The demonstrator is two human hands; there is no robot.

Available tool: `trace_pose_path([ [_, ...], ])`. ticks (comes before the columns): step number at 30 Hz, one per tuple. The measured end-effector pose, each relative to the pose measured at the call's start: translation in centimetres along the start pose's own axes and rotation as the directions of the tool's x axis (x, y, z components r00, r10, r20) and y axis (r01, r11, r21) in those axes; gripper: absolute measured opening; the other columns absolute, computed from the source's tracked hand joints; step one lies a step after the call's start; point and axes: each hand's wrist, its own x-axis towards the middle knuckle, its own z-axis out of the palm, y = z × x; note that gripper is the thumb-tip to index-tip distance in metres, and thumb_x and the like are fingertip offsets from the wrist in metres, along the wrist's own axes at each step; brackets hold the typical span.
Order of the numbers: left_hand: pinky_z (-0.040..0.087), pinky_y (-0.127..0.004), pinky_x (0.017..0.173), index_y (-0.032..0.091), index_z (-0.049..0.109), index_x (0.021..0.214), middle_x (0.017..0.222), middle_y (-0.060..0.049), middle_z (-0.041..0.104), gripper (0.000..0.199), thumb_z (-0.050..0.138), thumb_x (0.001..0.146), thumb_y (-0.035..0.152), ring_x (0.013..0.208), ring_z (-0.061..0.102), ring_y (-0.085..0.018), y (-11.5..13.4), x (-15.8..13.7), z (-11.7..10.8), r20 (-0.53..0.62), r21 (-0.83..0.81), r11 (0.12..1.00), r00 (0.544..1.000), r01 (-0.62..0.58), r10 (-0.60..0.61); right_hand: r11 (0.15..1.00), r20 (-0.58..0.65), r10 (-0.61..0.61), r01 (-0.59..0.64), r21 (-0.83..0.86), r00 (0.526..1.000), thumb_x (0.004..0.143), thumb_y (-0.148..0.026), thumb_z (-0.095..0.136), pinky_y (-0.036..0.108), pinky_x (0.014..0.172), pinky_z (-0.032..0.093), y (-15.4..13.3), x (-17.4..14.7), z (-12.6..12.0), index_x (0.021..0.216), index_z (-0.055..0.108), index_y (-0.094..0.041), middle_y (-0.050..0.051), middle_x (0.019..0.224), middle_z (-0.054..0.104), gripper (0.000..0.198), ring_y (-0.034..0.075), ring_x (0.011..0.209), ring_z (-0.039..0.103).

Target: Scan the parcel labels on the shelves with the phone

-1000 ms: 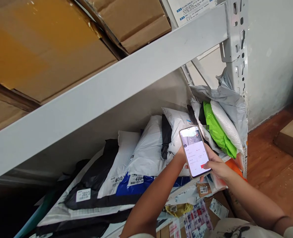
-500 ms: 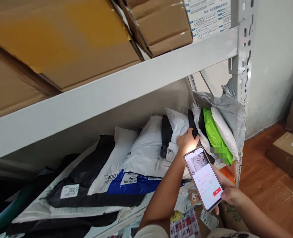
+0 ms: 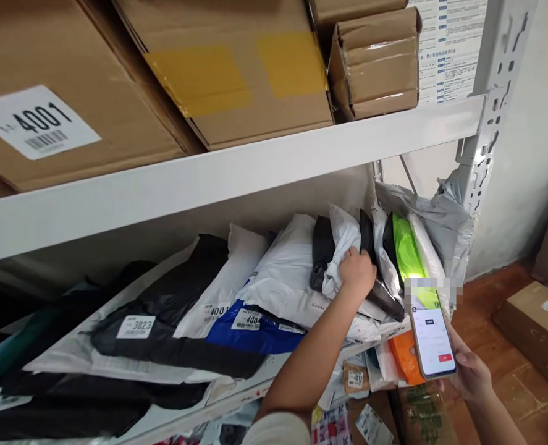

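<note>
My left hand [image 3: 358, 272] reaches into the row of parcels on the lower shelf. Its fingers are closed around the upper part of a black mailing bag [image 3: 367, 232], beside a crumpled white mailing bag [image 3: 346, 230]; the fingertips are partly hidden. To the right, my right hand [image 3: 471, 364] holds a phone [image 3: 432, 340] upright with its lit screen facing me. The phone is in front of a bright green mailing bag [image 3: 406, 247], where its light makes a glowing spot. A red button shows low on the screen.
More mailing bags with number labels lean leftward, among them a black one [image 3: 172, 309] and a blue one [image 3: 227, 330]. Cardboard boxes [image 3: 236, 80] stand above on the upper shelf, behind its white beam [image 3: 236, 164]. A perforated post [image 3: 491, 117] rises at right; another box [image 3: 533, 327] is on the floor.
My right hand has moved the phone right and down, from near my left hand to before the green bag. My view has shifted, and my left hand stays among the bags.
</note>
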Motion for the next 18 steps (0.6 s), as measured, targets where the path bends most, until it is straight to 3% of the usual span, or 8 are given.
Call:
trace_pose_path([
  [2, 0.054, -0.035, 0.079, 0.012, 0.058, 0.133, 0.134, -0.024, 0.057, 0.038, 0.048, 0.097, 0.018, 0.117, 0.063, -0.032, 1.3, 2.6, -0.4, -0.015, 0.046, 0.997, 0.998, 0.055, -0.055, 0.999, -0.038, -0.042, 0.042, 0.007, 0.998, 0.068, -0.035, 0.077, 0.027, 0.037, 0.048, 0.3, 0.0, -0.3, 0.162, 0.023, -0.036, 0.013, 0.109, 0.075, 0.108, 0.026, 0.062, 0.069],
  [5, 0.053, -0.032, 0.077, 0.021, 0.056, 0.138, 0.117, -0.017, 0.068, 0.047, 0.037, 0.097, 0.007, 0.103, 0.070, -0.027, 1.1, 5.2, -0.3, 0.065, 0.050, 0.998, 0.998, -0.027, 0.023, 0.997, -0.064, -0.074, 0.073, -0.027, 0.995, 0.069, -0.037, 0.078, 0.028, 0.038, 0.048, 0.6, 0.0, -0.4, 0.160, 0.027, -0.036, 0.014, 0.112, 0.073, 0.105, 0.028, 0.066, 0.069],
  [7, 0.052, -0.033, 0.076, 0.027, 0.058, 0.137, 0.109, -0.011, 0.072, 0.048, 0.038, 0.097, 0.009, 0.100, 0.071, -0.026, -0.6, 5.0, 0.1, 0.091, 0.039, 0.995, 0.992, -0.092, 0.088, 0.995, -0.071, -0.082, 0.078, -0.059, 0.994, 0.067, -0.039, 0.080, 0.030, 0.038, 0.050, 0.6, -0.5, -0.7, 0.159, 0.031, -0.037, 0.013, 0.113, 0.073, 0.104, 0.027, 0.064, 0.068],
  [10, 0.051, -0.035, 0.079, 0.029, 0.056, 0.142, 0.113, -0.010, 0.071, 0.051, 0.036, 0.098, 0.011, 0.101, 0.070, -0.026, -3.3, 2.9, 0.6, 0.078, 0.052, 0.989, 0.987, -0.141, 0.137, 0.992, -0.067, -0.046, 0.037, -0.123, 0.997, 0.065, -0.040, 0.083, 0.034, 0.041, 0.053, -0.1, -1.8, -1.2, 0.157, 0.037, -0.036, 0.014, 0.118, 0.072, 0.103, 0.029, 0.065, 0.069],
  [13, 0.049, -0.042, 0.095, 0.024, 0.055, 0.145, 0.129, -0.015, 0.065, 0.053, 0.031, 0.099, 0.012, 0.120, 0.061, -0.030, -4.2, 1.4, 1.2, 0.022, 0.099, 0.974, 0.979, -0.202, 0.200, 0.986, -0.081, -0.010, -0.004, -0.168, 0.997, 0.066, -0.041, 0.083, 0.037, 0.045, 0.055, -1.4, -3.4, -1.3, 0.158, 0.035, -0.033, 0.015, 0.120, 0.071, 0.104, 0.030, 0.068, 0.070],
  [15, 0.039, -0.048, 0.111, 0.018, 0.055, 0.144, 0.144, -0.017, 0.056, 0.051, 0.030, 0.100, 0.012, 0.138, 0.047, -0.031, -3.9, 1.6, 1.6, -0.012, 0.191, 0.907, 0.923, -0.376, 0.385, 0.985, -0.098, -0.030, 0.013, -0.171, 0.995, 0.069, -0.041, 0.082, 0.037, 0.047, 0.055, -2.1, -4.2, -1.1, 0.160, 0.029, -0.033, 0.015, 0.117, 0.073, 0.106, 0.029, 0.068, 0.070],
  [16, 0.034, -0.049, 0.116, 0.014, 0.057, 0.142, 0.147, -0.017, 0.054, 0.050, 0.031, 0.100, 0.011, 0.141, 0.043, -0.031, -3.7, 2.2, 1.7, 0.015, 0.237, 0.838, 0.864, -0.492, 0.503, 0.985, -0.097, -0.042, 0.025, -0.172, 0.994, 0.070, -0.041, 0.082, 0.037, 0.048, 0.055, -2.4, -4.4, -0.9, 0.161, 0.027, -0.033, 0.015, 0.116, 0.074, 0.107, 0.028, 0.067, 0.070],
  [18, 0.040, -0.045, 0.111, 0.009, 0.066, 0.129, 0.138, -0.018, 0.062, 0.044, 0.034, 0.099, 0.010, 0.132, 0.053, -0.029, -3.3, 3.7, 1.9, 0.139, 0.270, 0.679, 0.726, -0.682, 0.674, 0.984, -0.082, -0.060, 0.045, -0.172, 0.995, 0.072, -0.041, 0.081, 0.036, 0.050, 0.056, -2.6, -4.6, -0.5, 0.161, 0.027, -0.034, 0.014, 0.115, 0.075, 0.104, 0.027, 0.066, 0.070],
])
